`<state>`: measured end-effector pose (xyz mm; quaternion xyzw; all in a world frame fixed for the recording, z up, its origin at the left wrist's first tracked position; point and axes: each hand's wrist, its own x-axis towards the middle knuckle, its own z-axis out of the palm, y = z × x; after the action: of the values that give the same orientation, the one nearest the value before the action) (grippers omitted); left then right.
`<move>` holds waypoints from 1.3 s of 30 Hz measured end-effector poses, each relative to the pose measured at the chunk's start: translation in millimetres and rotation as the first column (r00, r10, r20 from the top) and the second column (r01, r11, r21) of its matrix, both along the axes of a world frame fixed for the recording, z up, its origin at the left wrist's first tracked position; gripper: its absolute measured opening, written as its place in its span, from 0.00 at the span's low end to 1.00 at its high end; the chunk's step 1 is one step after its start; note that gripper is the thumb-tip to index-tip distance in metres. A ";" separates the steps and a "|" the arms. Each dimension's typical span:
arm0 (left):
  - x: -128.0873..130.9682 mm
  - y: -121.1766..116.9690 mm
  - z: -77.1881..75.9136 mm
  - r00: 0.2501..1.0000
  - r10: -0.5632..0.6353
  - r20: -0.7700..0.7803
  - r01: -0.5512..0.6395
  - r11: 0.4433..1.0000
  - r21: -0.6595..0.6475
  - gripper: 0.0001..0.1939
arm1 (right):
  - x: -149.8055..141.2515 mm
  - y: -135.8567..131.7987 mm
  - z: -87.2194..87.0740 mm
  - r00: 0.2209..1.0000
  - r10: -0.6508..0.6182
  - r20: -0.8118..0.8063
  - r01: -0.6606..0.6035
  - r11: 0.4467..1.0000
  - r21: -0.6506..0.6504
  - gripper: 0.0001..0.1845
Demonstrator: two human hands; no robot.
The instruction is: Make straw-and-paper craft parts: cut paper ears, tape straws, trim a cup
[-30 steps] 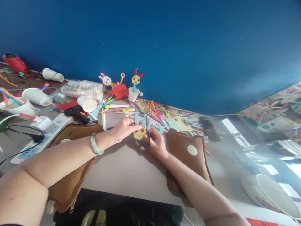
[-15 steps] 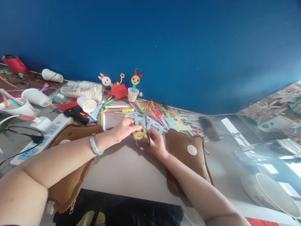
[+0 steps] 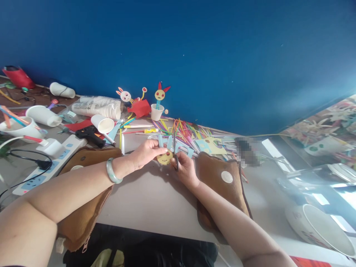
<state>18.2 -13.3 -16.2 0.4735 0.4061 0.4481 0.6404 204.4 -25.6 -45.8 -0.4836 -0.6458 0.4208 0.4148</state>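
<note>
Between the fingers of my left hand (image 3: 147,152) is a round yellow paper face (image 3: 165,158) with a drawn mouth and two light blue ears (image 3: 169,142) sticking up. My right hand (image 3: 185,168) grips a pair of scissors (image 3: 174,142), its dark blades pointing up beside the right ear. Both hands are close together above the grey table. Behind them lies a light blue paper sheet with cut-out holes (image 3: 185,149). Part of the face's left side is covered by my left fingers.
Brown cushions (image 3: 222,193) lie under both forearms. A power strip (image 3: 50,163), a black glue gun (image 3: 90,136) and paper cups (image 3: 102,124) stand at left. Colourful sticks (image 3: 186,131) and a rabbit figure in a white cup (image 3: 157,112) line the wall. A white bowl (image 3: 319,230) sits at right.
The scissors have shifted slightly right, off the right ear, and their blades look closer together. My left hand and the paper face have stayed nearly still.
</note>
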 end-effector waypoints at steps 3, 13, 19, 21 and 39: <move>-0.9 0.9 1.6 0.999 0.033 -0.023 -0.032 0.999 0.014 0.13 | 0.8 1.5 -0.6 1.000 -0.024 -0.015 0.025 0.999 0.047 0.22; -2.4 0.6 9.1 0.994 0.096 -0.059 -0.097 0.995 -0.021 0.07 | 2.1 0.6 1.4 0.997 0.059 -0.042 -0.058 0.998 0.003 0.26; -2.5 0.6 8.4 0.997 0.071 -0.040 -0.072 0.997 -0.018 0.09 | 1.0 0.2 2.9 0.995 0.086 -0.040 -0.087 0.996 -0.013 0.27; -2.2 0.0 9.0 0.997 0.064 -0.040 -0.065 0.998 -0.013 0.10 | 0.5 0.3 4.0 0.995 0.089 -0.033 -0.089 0.996 -0.011 0.28; -2.9 1.9 0.1 1.000 0.011 -0.012 -0.011 1.000 0.014 0.12 | 1.8 1.5 -2.6 0.995 0.099 -0.019 -0.099 0.995 0.002 0.24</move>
<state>15.3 -11.4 -16.1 0.4784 0.4094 0.4515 0.6322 206.2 -24.2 -48.4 -0.4468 -0.6651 0.4450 0.3999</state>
